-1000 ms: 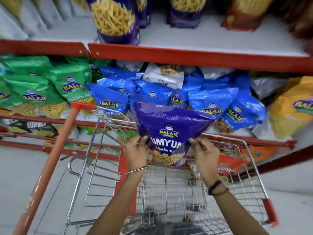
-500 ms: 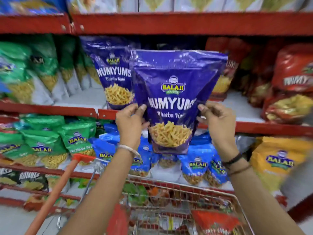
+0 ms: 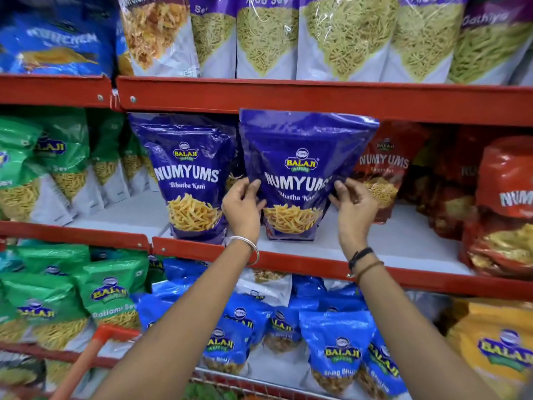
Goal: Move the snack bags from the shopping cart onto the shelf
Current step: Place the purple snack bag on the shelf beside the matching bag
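A purple Numyums snack bag [image 3: 302, 157] stands upright on the middle shelf [image 3: 389, 241], its base on the white shelf board. My left hand [image 3: 242, 206] grips its left edge and my right hand [image 3: 353, 204] grips its right edge. Another purple Numyums bag [image 3: 190, 174] stands just to its left on the same shelf. Only the orange handle [image 3: 86, 362] and a strip of wire rim [image 3: 253, 385] of the shopping cart show at the bottom; its contents are mostly out of view.
Red Numyums bags [image 3: 383, 168] stand right of the held bag, green bags [image 3: 52, 157] at the left. The red rail of the upper shelf [image 3: 288, 96] runs just above the bag's top. Blue bags [image 3: 337, 342] fill the lower shelf.
Both hands lifted the purple bag out of the cart, raised it to the middle shelf and set its base down beside the other purple bag. The view tilted upward.
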